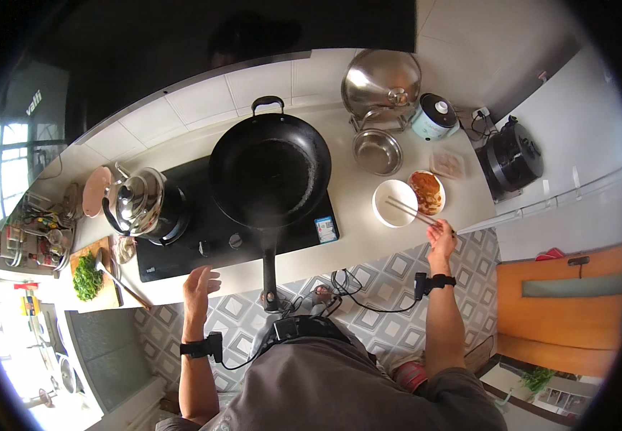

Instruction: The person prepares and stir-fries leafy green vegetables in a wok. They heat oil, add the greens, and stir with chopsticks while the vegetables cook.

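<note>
Chopsticks (413,210) are gripped in my right hand (441,237), their tips over a white bowl (388,207) on the counter's right part. Touching or close behind that bowl is another bowl (428,194) with reddish-brown sauce and pale pieces. My left hand (198,285) is empty, fingers apart, just off the front edge of the cooktop (219,258). Between my hands a black wok (270,169) rests on the cooktop, its long handle pointing towards me. The wok's inside looks dark, with a pale ring along one side.
A steel kettle (141,202) stands on the left burner. Chopped greens (87,277) and a long-handled spatula (122,283) lie on a cutting board (107,256). Right of the wok are a steel basin (377,152), a large lid (381,81), a small cooker (433,118) and a plastic container (447,163).
</note>
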`<state>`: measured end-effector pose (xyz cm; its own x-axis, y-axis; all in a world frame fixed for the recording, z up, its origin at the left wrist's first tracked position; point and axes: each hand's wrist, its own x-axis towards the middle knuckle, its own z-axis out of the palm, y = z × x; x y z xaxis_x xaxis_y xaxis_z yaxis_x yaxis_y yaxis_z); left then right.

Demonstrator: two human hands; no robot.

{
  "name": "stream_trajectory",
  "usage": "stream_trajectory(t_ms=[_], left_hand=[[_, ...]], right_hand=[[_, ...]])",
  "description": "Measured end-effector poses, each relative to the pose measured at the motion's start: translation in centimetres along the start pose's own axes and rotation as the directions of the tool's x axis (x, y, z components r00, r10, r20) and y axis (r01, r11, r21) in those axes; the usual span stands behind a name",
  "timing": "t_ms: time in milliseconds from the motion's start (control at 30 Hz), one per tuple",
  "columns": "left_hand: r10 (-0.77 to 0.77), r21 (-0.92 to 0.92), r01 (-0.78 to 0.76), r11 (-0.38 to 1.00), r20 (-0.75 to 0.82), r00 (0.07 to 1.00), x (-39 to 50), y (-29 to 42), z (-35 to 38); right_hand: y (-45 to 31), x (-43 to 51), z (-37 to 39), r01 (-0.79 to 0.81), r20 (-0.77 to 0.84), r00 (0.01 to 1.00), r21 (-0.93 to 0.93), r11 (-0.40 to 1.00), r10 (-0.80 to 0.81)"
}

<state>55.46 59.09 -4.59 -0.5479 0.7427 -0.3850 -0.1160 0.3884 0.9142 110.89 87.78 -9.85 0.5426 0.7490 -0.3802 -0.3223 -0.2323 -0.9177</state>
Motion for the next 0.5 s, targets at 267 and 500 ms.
stream_trajectory(t_ms=[267, 500], left_hand=[[0.036, 0.063, -0.034, 0.997, -0.023, 0.999, -0.9, 0.9, 3.2], [-0.01, 0.056, 0.014, 0.998, -0.068, 0.998, -2.0, 0.4, 4.8]], right_hand=[[5.7, 3.4, -0.7, -0.355, 0.295, 0.909, 0.185, 0.916, 0.293], [5.6, 4.4, -2.4, -0.469, 0.368, 0.846, 0.167, 0.867, 0.387]])
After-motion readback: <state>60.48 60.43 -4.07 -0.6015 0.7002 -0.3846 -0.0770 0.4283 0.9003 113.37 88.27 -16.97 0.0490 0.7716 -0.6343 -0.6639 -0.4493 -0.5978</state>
